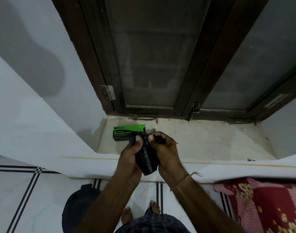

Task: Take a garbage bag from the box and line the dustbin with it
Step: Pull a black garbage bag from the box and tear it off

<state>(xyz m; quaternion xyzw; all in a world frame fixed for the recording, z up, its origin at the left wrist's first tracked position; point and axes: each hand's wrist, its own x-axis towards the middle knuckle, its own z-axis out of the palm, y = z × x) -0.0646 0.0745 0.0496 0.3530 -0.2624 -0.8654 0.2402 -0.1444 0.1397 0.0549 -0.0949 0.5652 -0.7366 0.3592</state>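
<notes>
A green and black garbage bag box (125, 133) lies flat on the stone window sill (202, 140), near its left end. Just in front of the box I hold a folded black garbage bag (147, 158) with both hands. My left hand (131, 153) pinches the bag's upper left edge with the thumb on top. My right hand (164, 150) grips its upper right edge, fingers curled around crumpled plastic. The bag hangs down between my palms over the sill's front edge. A dark round dustbin (78, 207) stands on the floor at my lower left, partly hidden by my left forearm.
A dark wooden window frame (160, 64) with glass panes rises behind the sill. White walls flank it. The floor has white tiles with black stripes (26, 187). A red floral cloth (265, 206) lies at the lower right. My bare feet (140, 212) stand below the sill.
</notes>
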